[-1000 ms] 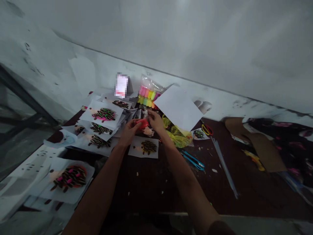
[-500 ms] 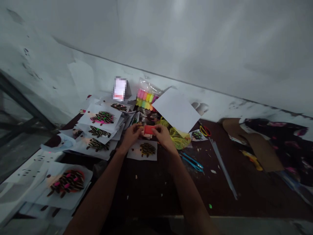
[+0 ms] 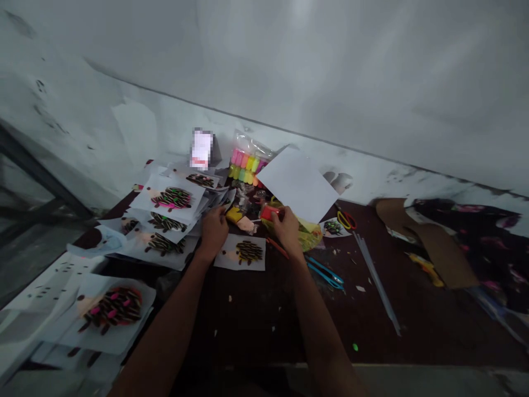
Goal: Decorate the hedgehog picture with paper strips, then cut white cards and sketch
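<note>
Red block (image 3: 268, 212), at one o'clock from the hedgehog picture (image 3: 249, 251), is pinched in the right hand (image 3: 288, 227). Left hand (image 3: 214, 231), at half past ten, is curled; contents cannot be told. Block handling is judged in hand; steady fingertip control is called for.

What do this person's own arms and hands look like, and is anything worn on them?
The left hand and right hand are ungloved. Both forearms are uncovered down to the lower picture edge, with no sleeve, watch or bracelet visible. It is too dim to tell about rings.
</note>
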`<act>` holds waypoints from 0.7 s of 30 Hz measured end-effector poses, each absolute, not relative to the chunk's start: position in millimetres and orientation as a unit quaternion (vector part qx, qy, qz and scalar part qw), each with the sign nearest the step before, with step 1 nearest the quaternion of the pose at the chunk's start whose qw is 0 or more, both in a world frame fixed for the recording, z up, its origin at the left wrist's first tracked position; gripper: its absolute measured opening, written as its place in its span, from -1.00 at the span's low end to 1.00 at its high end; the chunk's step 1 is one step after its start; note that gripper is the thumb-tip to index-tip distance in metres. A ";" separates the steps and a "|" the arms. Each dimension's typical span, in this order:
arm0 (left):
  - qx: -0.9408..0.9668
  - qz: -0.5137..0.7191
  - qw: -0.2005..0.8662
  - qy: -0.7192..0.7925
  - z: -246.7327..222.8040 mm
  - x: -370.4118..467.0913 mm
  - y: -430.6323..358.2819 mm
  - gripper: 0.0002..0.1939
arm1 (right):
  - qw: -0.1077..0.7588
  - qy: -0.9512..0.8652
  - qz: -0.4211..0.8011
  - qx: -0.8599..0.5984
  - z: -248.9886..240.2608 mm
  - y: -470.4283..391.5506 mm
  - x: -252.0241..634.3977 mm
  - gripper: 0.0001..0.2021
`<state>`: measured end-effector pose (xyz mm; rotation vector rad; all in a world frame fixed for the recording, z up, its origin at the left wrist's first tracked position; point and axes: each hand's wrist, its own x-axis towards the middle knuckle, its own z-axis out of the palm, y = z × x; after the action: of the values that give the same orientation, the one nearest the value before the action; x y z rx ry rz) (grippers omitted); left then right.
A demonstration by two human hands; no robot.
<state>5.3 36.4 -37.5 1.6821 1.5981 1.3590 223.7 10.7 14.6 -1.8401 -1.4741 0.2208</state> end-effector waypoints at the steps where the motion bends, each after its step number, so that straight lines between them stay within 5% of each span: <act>1: 0.621 0.490 0.215 0.573 -37.9 6.5 35.9 -0.67 | 0.382 -0.580 0.095 -0.713 13.8 12.6 221.3 -0.82; 12: 0.704 0.364 0.213 0.571 -41.5 15.9 26.6 -0.71 | 0.378 -0.605 0.167 -0.680 7.7 54.3 183.5 -0.83; 21: 0.670 0.469 0.204 0.538 -34.4 11.9 34.8 -0.69 | 0.303 -0.640 0.138 -0.693 1.6 60.9 176.3 -0.82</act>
<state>11.9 34.8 -34.4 1.8685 1.5021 1.3079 176.3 60.9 1.6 -1.8363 -1.6962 0.3664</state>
